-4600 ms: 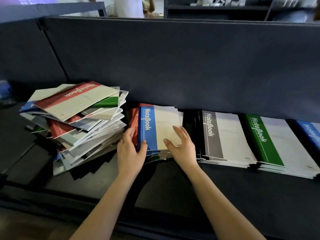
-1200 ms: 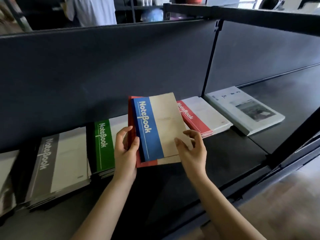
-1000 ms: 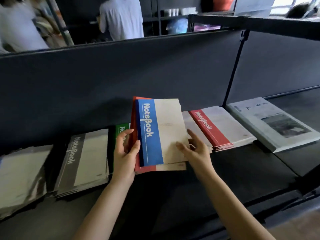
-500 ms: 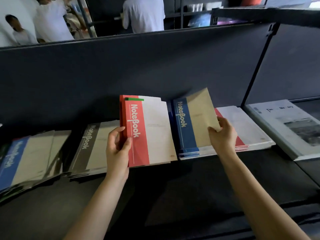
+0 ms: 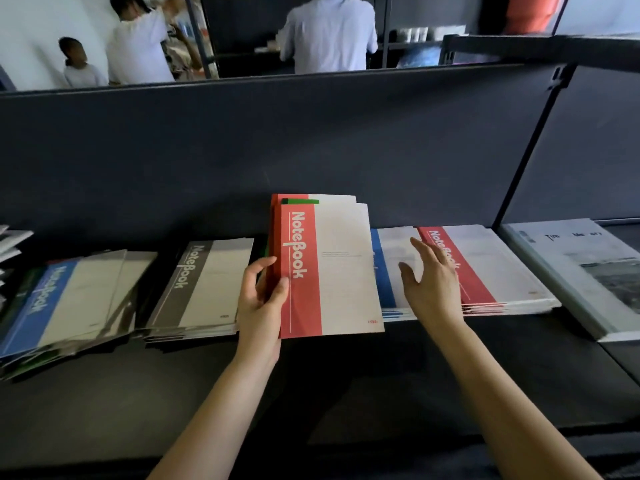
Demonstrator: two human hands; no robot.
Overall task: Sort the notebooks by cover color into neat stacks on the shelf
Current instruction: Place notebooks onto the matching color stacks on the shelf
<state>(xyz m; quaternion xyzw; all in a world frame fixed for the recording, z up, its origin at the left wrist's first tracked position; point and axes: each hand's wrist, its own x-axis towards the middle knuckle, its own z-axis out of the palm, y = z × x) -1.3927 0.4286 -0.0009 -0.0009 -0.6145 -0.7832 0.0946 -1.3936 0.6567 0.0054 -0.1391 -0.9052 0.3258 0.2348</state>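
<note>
— Well, gripping a fanned bundle of notebooks by its spine edge in the left hand, red cover on top, green peeking out behind.
— And hovering the right hand, fingers spread, holding nothing, over the blue stack, with the red stack just to its right.
— Risking the back ones sliding out, probably, pinching only one edge.
— Or dropping red onto blue, being so close.

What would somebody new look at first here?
Probably the red notebook in the middle, which the left hand grips together with a few others behind it. Next comes the open right hand, spread over the blue stack, with a red stack beside it on the dark shelf.
</note>
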